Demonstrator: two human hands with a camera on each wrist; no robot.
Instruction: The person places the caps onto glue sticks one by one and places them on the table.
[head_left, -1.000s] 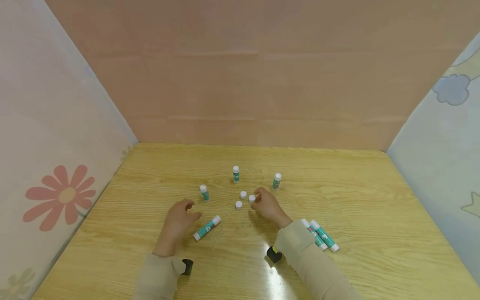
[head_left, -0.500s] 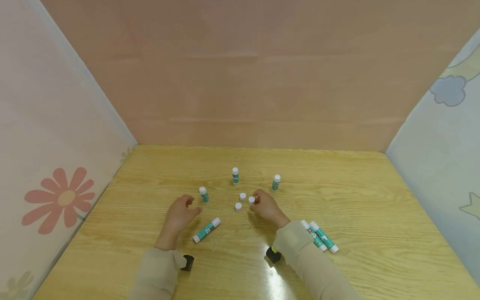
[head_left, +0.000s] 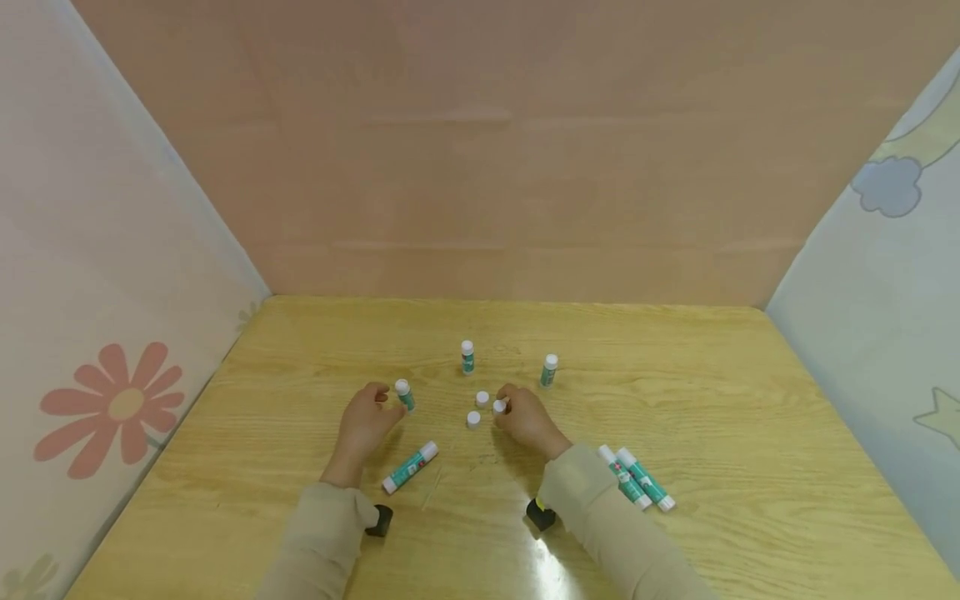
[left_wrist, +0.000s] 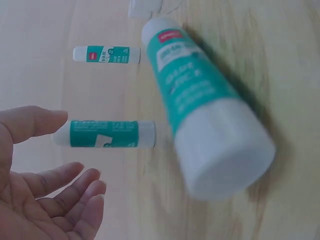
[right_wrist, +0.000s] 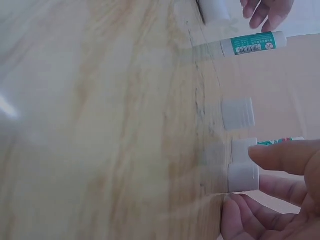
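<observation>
Yellowish wood-grain table [head_left: 712, 400], white glare spot [head_left: 551, 571] on its near side, approx. ctr. Plain peach-brown backdrop [head_left: 480, 183] w/ horiz. creases along back edge. L edge: pale left wall [head_left: 112, 208] w/ lg. red flower [head_left: 126, 406]. R edge: pale right wall [head_left: 862, 333] w/ blue cloud [head_left: 888, 187] + star outline [head_left: 941, 423].

Six green-and-white cylindrical glue sticks [head_left: 410, 467]. Three small round white caps [head_left: 482, 399]. Two bare hands [head_left: 363, 427] [head_left: 529, 419], one wood-grain table [head_left: 750, 400].

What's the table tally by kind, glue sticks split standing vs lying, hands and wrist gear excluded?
Standing glue sticks: 3
Lying glue sticks: 3
Separate small white caps: 3
Total: 9
</observation>
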